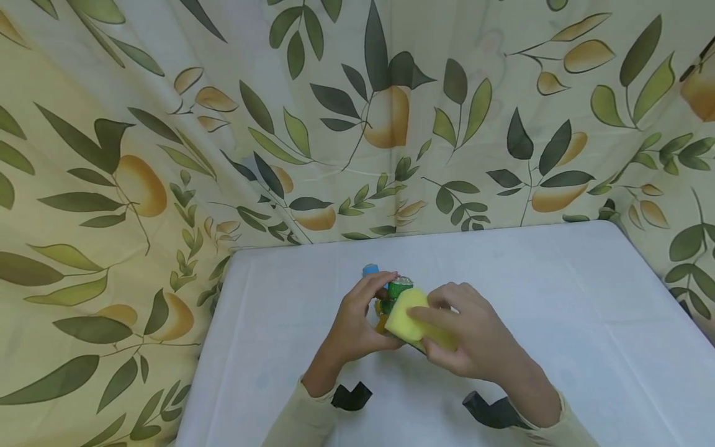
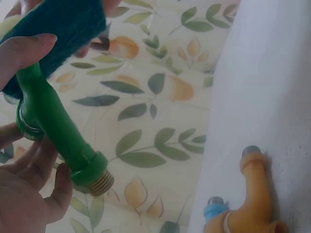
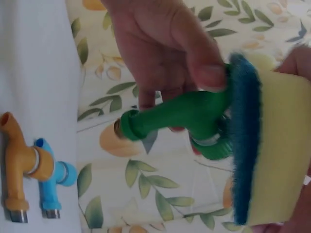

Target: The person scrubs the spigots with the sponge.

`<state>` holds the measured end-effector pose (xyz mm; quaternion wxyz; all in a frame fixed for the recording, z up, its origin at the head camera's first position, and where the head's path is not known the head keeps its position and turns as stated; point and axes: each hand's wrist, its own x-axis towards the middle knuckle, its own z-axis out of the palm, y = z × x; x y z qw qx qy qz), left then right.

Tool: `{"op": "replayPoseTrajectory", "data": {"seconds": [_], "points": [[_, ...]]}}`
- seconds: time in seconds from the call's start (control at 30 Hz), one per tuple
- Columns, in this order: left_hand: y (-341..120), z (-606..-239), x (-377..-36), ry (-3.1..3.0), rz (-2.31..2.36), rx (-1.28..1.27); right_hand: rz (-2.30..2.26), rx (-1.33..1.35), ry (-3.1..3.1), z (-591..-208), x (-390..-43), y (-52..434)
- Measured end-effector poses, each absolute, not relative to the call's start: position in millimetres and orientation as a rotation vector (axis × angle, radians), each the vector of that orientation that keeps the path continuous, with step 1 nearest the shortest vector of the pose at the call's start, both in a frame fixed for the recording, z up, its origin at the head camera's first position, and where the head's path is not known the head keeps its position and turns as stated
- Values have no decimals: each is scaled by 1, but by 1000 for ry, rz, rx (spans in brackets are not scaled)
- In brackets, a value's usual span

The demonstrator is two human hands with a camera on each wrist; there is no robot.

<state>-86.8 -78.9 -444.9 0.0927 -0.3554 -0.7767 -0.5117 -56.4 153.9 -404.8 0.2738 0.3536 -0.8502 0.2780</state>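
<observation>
My left hand (image 1: 354, 323) grips a green tap (image 2: 58, 119) with a threaded metal end, held up above the table. Its thumb lies along the top of the tap, with fingers around the other side. In my right hand (image 1: 477, 335) is a yellow sponge (image 3: 282, 150) with a dark blue-green scouring side (image 2: 77, 36). In the right wrist view, that rough face meets one end of the green tap and hides it. The sponge covers much of the tap in the head view.
An orange tap (image 3: 18, 170) and a blue tap (image 3: 51, 189) lie side by side on the white-covered table (image 1: 558, 298), beyond my left hand. A leaf-and-fruit patterned curtain (image 1: 458, 167) hangs behind the table and along its left.
</observation>
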Motion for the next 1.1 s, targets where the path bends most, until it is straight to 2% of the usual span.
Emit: {"op": "replayPoseTrajectory", "data": {"seconds": [0.17,0.37,0.57,0.77,0.93,1.1], "points": [[-79,-444,-86,-2300,-1548,-1070,745,805,-2298,-408,-59,153],[-79,-443,-85,-2341,-1498,-1083,780,927,-2282,-405,-55,153],[-76,-445,-85,-2348,-1514,-1079,766,754,-2330,-403,-57,152],[-77,-445,-85,-2371,-1464,-1040,743,824,-2344,-401,-52,152],[-74,-445,-86,-2351,-1459,-1022,754,683,-2358,-399,-53,146],[-74,-442,-85,-2348,-1455,-989,699,653,-2396,-396,-49,143]]}}
